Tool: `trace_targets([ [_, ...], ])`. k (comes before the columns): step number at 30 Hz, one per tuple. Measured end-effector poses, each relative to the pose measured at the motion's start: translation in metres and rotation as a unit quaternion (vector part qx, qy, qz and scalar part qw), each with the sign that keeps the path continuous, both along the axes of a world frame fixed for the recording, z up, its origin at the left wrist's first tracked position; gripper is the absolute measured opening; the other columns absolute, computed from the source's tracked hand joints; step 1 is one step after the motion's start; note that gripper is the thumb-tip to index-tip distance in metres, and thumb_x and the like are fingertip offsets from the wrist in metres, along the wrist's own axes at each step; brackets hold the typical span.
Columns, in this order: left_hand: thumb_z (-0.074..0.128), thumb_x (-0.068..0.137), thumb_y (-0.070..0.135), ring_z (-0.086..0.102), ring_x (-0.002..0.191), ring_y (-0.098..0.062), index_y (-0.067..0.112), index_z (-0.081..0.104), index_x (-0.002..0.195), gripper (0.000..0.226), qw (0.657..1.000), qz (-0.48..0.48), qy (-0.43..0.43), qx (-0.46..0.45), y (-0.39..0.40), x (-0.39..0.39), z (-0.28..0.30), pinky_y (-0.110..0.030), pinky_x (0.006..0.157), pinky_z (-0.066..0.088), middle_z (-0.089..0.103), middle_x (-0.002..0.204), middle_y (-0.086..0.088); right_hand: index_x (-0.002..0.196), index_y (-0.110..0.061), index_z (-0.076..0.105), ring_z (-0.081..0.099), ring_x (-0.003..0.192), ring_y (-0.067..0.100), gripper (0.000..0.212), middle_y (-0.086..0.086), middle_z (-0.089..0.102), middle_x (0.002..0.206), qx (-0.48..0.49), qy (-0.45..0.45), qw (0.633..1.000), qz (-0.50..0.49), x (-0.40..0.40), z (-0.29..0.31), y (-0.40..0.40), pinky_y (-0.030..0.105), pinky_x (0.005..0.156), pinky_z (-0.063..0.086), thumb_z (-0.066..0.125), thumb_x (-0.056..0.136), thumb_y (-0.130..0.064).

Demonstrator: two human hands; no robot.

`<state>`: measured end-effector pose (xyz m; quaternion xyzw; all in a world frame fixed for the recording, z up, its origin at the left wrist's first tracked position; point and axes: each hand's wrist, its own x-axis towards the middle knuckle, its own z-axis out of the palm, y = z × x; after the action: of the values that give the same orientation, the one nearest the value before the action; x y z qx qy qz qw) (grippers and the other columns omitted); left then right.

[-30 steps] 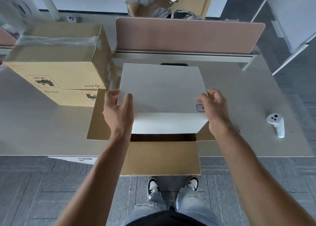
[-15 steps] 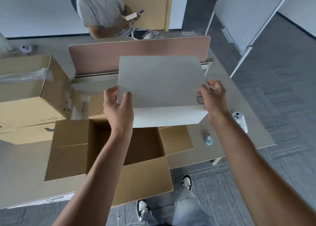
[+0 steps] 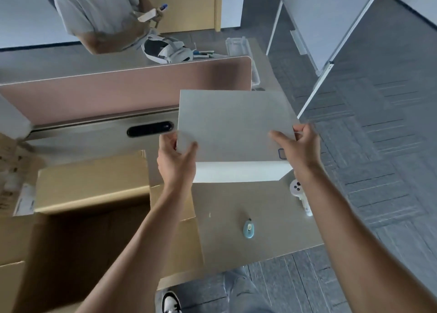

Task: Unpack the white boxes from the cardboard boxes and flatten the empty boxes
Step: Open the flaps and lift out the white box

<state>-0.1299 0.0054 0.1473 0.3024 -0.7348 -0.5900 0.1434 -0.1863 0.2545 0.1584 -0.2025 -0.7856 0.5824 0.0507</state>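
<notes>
A flat white box (image 3: 234, 128) hangs in the air above the right part of the desk (image 3: 236, 246). My left hand (image 3: 176, 160) grips its left edge and my right hand (image 3: 299, 148) grips its right edge, thumbs on top. The open cardboard box (image 3: 78, 230) stands on the desk at the lower left, flaps spread, its inside dark. The white box is clear of the cardboard box and to its right.
A pink divider panel (image 3: 123, 88) runs along the back of the desk. A small blue cutter (image 3: 248, 228) and a white controller (image 3: 300, 194) lie on the desk under the box. A person (image 3: 99, 17) sits behind the divider. Another cardboard box (image 3: 9, 161) sits at far left.
Both hands lifted the white box out of the cardboard box and carried it to the right, over the desk's right part. The view swung right with it.
</notes>
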Motion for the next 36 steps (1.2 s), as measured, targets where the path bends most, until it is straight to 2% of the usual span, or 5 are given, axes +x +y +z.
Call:
trace_targets([
  [8, 0.075, 0.081, 0.02, 0.066, 0.099, -0.019, 0.023, 0.056, 0.112, 0.036, 0.995, 0.021, -0.101, -0.004, 0.049, -0.067, -0.058, -0.034, 0.081, 0.052, 0.07, 0.11, 0.004, 0.098, -0.009, 0.058, 0.057, 0.067, 0.013, 0.043, 0.005, 0.069, 0.087, 0.061, -0.04, 0.996, 0.057, -0.096, -0.063, 0.053, 0.027, 0.06, 0.051, 0.085, 0.072, -0.031],
  [12, 0.074, 0.08, 0.018, 0.066, 0.099, -0.018, 0.024, 0.056, 0.11, 0.036, 0.991, 0.027, -0.127, 0.007, 0.051, -0.089, -0.089, -0.032, 0.08, 0.053, 0.07, 0.108, 0.004, 0.1, -0.009, 0.058, 0.063, 0.08, 0.022, 0.053, 0.011, 0.069, 0.097, 0.077, -0.072, 0.993, 0.06, -0.132, -0.101, 0.053, 0.041, 0.073, 0.056, 0.085, 0.065, -0.039],
  [21, 0.071, 0.084, 0.015, 0.065, 0.094, -0.019, 0.019, 0.055, 0.112, 0.033, 0.985, 0.037, -0.17, 0.017, 0.055, -0.128, -0.14, -0.026, 0.068, 0.047, 0.067, 0.102, 0.003, 0.107, -0.008, 0.058, 0.062, 0.094, 0.028, 0.051, 0.001, 0.059, 0.096, 0.131, -0.102, 0.985, 0.041, -0.165, -0.16, 0.043, 0.038, 0.082, 0.049, 0.084, 0.077, -0.039],
  [28, 0.067, 0.089, 0.057, 0.062, 0.115, -0.023, 0.026, 0.058, 0.136, 0.057, 0.971, 0.009, -0.238, -0.009, 0.05, -0.176, -0.154, -0.041, 0.103, 0.049, 0.065, 0.126, 0.006, 0.123, -0.019, 0.062, 0.063, 0.108, 0.028, 0.058, 0.0, 0.069, 0.119, 0.193, -0.116, 0.974, 0.028, -0.177, -0.164, 0.029, 0.038, 0.088, 0.047, 0.07, 0.083, -0.06],
  [36, 0.058, 0.094, 0.053, 0.066, 0.107, -0.021, 0.035, 0.058, 0.136, 0.045, 0.975, 0.023, -0.222, 0.021, 0.051, -0.192, -0.158, -0.044, 0.1, 0.053, 0.069, 0.117, 0.01, 0.118, -0.021, 0.066, 0.068, 0.102, 0.031, 0.071, -0.001, 0.075, 0.112, 0.235, -0.102, 0.966, 0.032, -0.199, -0.166, 0.028, 0.041, 0.084, 0.055, 0.048, 0.079, -0.077],
])
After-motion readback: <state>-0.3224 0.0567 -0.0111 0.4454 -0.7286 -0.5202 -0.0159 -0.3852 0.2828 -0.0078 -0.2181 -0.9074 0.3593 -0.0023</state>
